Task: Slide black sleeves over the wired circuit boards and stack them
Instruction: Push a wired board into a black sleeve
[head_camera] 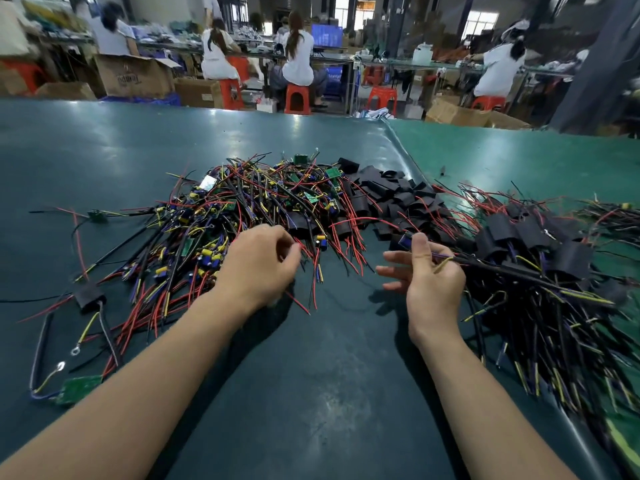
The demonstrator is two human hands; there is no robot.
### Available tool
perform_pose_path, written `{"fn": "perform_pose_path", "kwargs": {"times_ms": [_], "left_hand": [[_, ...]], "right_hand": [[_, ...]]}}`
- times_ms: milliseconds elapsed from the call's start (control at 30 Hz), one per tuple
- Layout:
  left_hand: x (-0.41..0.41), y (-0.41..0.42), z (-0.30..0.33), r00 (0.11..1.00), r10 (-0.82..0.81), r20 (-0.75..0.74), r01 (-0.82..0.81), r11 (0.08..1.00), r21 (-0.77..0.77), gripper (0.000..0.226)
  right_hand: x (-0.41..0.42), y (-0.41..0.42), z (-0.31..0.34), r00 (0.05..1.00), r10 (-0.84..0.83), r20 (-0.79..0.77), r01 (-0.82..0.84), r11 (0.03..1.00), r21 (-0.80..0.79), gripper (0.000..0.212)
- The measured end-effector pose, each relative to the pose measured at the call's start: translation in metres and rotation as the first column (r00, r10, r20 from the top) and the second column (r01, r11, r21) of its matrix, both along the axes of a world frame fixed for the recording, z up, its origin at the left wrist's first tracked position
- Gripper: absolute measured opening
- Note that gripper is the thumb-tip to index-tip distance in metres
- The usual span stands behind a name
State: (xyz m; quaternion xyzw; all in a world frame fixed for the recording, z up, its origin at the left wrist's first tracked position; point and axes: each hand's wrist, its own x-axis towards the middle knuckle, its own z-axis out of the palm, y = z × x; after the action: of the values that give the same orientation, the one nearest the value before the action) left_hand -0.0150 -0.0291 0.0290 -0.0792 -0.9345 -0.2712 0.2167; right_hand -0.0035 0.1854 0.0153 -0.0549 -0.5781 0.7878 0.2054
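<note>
A tangled pile of wired circuit boards (242,202) with red, black and yellow leads covers the mat's middle left. Loose black sleeves (391,195) lie heaped just right of it. Sleeved boards (526,237) are stacked at the right, wires trailing toward me. My left hand (259,268) hovers at the near edge of the wired pile, fingers curled, fingertips pinching red wires. My right hand (429,275) grips one wired board (407,241) by its leads under the thumb, the other fingers spread out to the left.
The green mat (311,375) spreads toward me. One sleeved board (88,296) and a bare green board (81,388) lie apart at the near left. A lighter green mat (519,157) adjoins at the right. Seated workers, red stools and cardboard boxes stand beyond the table.
</note>
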Motion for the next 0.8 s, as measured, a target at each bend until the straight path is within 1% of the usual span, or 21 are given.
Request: {"fn": "perform_pose_path", "kwargs": {"times_ms": [67, 100, 133, 200, 300, 367, 400, 467, 500, 567, 600, 667, 733, 800], "left_hand": [[-0.015, 0.006, 0.018, 0.993, -0.092, -0.068, 0.082, 0.986, -0.143, 0.021], [-0.027, 0.007, 0.026, 0.988, -0.144, -0.063, 0.125, 0.961, -0.247, 0.022], [-0.041, 0.009, 0.033, 0.985, -0.173, -0.026, 0.153, 0.924, -0.349, 0.024], [-0.066, 0.011, 0.041, 0.987, -0.129, 0.095, 0.16, 0.847, -0.508, 0.029], [-0.089, 0.013, 0.038, 0.963, 0.004, 0.27, 0.167, 0.777, -0.607, 0.026], [-0.094, 0.013, 0.03, 0.95, 0.054, 0.306, 0.177, 0.717, -0.675, 0.026], [-0.097, 0.012, 0.027, 0.952, 0.063, 0.299, 0.169, 0.707, -0.687, 0.026], [-0.101, 0.011, 0.025, 0.956, 0.076, 0.283, 0.143, 0.722, -0.677, 0.028], [-0.101, 0.011, 0.026, 0.958, 0.076, 0.275, 0.129, 0.744, -0.655, 0.03], [-0.096, 0.012, 0.03, 0.972, 0.057, 0.229, 0.085, 0.819, -0.568, 0.031], [-0.089, 0.012, 0.032, 0.983, 0.042, 0.178, 0.057, 0.854, -0.518, 0.031], [-0.07, 0.015, 0.036, 0.999, 0.008, 0.044, 0.011, 0.906, -0.423, 0.04], [-0.042, 0.018, 0.033, 0.997, -0.045, -0.058, 0.025, 0.953, -0.303, 0.047], [-0.007, 0.02, 0.023, 0.992, -0.103, -0.079, 0.087, 0.978, -0.188, 0.049]], "right_hand": [[-0.001, 0.001, -0.001, 1.0, 0.003, -0.003, -0.003, 1.0, -0.011, 0.016], [0.0, 0.001, -0.001, 1.0, 0.008, -0.002, -0.008, 1.0, -0.012, 0.016], [0.001, 0.002, -0.002, 1.0, 0.015, 0.004, -0.015, 1.0, -0.012, 0.015], [0.003, 0.002, -0.002, 0.999, 0.042, 0.012, -0.042, 0.999, -0.019, 0.015], [0.005, 0.001, -0.001, 0.997, 0.078, 0.025, -0.078, 0.997, -0.001, 0.018], [0.007, 0.001, 0.0, 0.995, 0.095, 0.034, -0.095, 0.995, 0.016, 0.021], [0.007, 0.002, 0.0, 0.995, 0.098, 0.034, -0.099, 0.995, 0.019, 0.022], [0.007, 0.002, 0.0, 0.995, 0.092, 0.028, -0.092, 0.996, 0.018, 0.023], [0.007, 0.003, 0.0, 0.996, 0.083, 0.026, -0.083, 0.996, 0.015, 0.022], [0.005, 0.003, 0.0, 0.998, 0.06, 0.017, -0.059, 0.998, -0.006, 0.021], [0.005, 0.003, 0.001, 0.999, 0.046, 0.007, -0.046, 0.999, -0.024, 0.02], [0.003, 0.005, 0.003, 0.999, 0.023, -0.027, -0.025, 0.997, -0.075, 0.014], [0.001, 0.006, 0.005, 0.999, 0.014, -0.046, -0.02, 0.992, -0.124, 0.007], [0.001, 0.005, 0.007, 0.999, 0.023, -0.042, -0.029, 0.989, -0.146, 0.006]]}}
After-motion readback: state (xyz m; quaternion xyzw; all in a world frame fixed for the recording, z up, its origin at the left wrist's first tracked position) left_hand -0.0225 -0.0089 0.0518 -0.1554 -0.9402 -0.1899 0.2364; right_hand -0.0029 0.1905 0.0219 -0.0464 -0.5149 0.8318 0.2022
